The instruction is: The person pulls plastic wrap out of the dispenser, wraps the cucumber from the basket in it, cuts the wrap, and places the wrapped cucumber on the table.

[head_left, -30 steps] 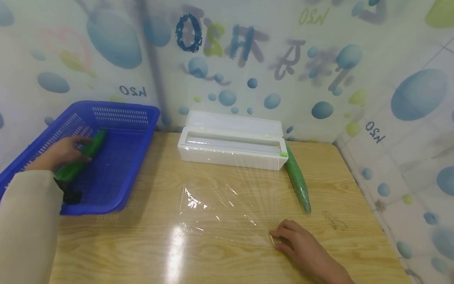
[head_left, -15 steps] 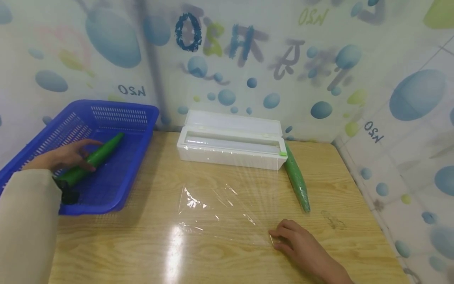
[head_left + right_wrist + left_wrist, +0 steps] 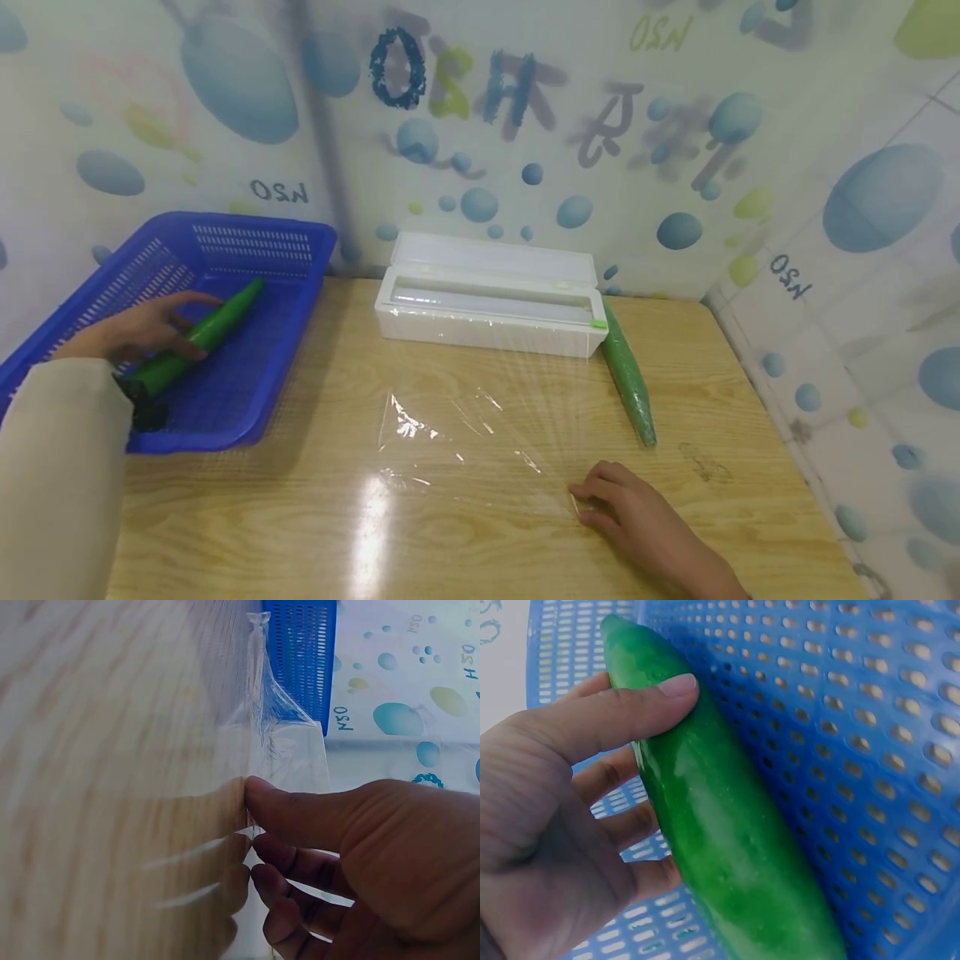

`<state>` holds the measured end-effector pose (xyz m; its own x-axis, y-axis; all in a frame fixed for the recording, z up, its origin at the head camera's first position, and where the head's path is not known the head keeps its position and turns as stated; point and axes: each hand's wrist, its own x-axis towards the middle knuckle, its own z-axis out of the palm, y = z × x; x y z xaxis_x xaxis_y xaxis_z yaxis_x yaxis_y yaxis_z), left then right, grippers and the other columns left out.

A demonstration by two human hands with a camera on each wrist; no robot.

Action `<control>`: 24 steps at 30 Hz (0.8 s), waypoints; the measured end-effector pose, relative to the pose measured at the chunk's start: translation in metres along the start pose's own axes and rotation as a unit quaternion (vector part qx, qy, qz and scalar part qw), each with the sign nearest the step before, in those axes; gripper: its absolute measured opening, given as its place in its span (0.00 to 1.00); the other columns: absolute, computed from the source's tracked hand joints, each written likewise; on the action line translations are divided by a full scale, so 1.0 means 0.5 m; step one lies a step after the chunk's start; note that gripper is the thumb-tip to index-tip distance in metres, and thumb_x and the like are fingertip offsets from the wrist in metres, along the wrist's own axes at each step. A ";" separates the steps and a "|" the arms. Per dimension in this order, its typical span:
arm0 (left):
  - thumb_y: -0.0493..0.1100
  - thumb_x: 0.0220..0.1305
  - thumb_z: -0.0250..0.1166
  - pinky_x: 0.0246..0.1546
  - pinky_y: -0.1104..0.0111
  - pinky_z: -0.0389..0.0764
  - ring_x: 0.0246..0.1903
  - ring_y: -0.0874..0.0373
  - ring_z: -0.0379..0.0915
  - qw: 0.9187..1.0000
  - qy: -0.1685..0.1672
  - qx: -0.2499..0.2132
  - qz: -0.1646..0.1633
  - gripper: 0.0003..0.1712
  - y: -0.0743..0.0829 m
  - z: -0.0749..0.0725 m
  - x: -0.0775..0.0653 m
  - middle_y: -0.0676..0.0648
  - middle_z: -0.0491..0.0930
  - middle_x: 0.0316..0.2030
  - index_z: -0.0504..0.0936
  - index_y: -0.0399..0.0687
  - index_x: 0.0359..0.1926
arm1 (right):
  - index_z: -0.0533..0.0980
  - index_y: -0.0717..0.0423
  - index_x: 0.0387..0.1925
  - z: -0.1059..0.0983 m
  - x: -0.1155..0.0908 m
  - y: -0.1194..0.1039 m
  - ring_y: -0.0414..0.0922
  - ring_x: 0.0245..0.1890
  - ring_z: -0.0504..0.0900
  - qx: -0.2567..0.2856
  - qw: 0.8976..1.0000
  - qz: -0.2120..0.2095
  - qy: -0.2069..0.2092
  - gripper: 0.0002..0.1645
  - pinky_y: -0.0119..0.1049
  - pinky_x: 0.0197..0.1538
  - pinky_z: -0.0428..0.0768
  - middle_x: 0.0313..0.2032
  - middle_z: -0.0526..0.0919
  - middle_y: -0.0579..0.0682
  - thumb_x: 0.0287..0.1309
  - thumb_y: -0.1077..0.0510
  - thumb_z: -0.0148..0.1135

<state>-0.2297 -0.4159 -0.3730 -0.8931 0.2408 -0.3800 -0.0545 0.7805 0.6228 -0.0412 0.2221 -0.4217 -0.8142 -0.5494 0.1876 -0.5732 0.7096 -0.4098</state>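
My left hand (image 3: 153,329) is inside the blue plastic basket (image 3: 294,343), gripping a cucumber (image 3: 225,321). In the left wrist view the thumb lies over the top of this glossy green cucumber (image 3: 727,825), and the fingers curl around its far side. On the table, my right hand (image 3: 641,529) pinches the front right corner of a clear sheet of plastic wrap (image 3: 465,442). That sheet runs back, wrinkled and shiny, to a white wrap dispenser (image 3: 487,335) whose lid stands up. The right wrist view has the thumb and fingertips meeting at the film's edge.
Another cucumber (image 3: 630,383), shiny as if wrapped, lies at the dispenser's right end. The wooden table (image 3: 750,517) backs onto a wall covering (image 3: 480,150) printed with blue drops. A dark strap (image 3: 150,410) sits at the left wrist.
Over the first half second, the cucumber in my left hand shifted right within the basket, and the hand moved slightly with it. My right hand has stayed at the film's corner.
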 end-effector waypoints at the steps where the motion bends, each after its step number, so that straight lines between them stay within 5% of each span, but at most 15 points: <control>1: 0.39 0.50 0.74 0.34 0.43 0.77 0.48 0.20 0.63 1.000 0.002 0.001 0.000 0.52 0.001 -0.001 0.001 0.15 0.56 0.54 0.51 0.36 0.68 | 0.81 0.54 0.47 -0.001 0.000 0.000 0.32 0.38 0.72 -0.001 1.000 0.002 -0.001 0.19 0.30 0.40 0.77 0.40 0.75 0.35 0.51 0.60 0.71; 13: 0.43 0.47 0.76 0.32 0.50 0.78 0.43 0.30 0.71 0.995 0.064 0.069 0.029 0.51 0.032 -0.021 -0.005 0.21 0.66 0.51 0.58 0.43 0.69 | 0.81 0.54 0.47 0.001 0.000 0.000 0.32 0.40 0.73 0.001 1.000 0.005 -0.005 0.19 0.32 0.41 0.77 0.40 0.75 0.34 0.52 0.59 0.70; 24: 0.44 0.43 0.78 0.33 0.48 0.76 0.45 0.30 0.70 0.982 0.122 0.119 0.079 0.51 0.117 -0.052 -0.023 0.26 0.70 0.51 0.63 0.47 0.67 | 0.81 0.52 0.48 0.000 -0.002 -0.001 0.32 0.40 0.73 0.008 1.000 0.012 -0.010 0.18 0.32 0.42 0.77 0.41 0.74 0.34 0.54 0.58 0.69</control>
<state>-0.2341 -0.3880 -0.3146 -0.9642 0.2470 -0.0969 0.1737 0.8638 0.4730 -0.0400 0.2224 -0.4216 -0.8254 -0.5416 0.1592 -0.5520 0.7156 -0.4280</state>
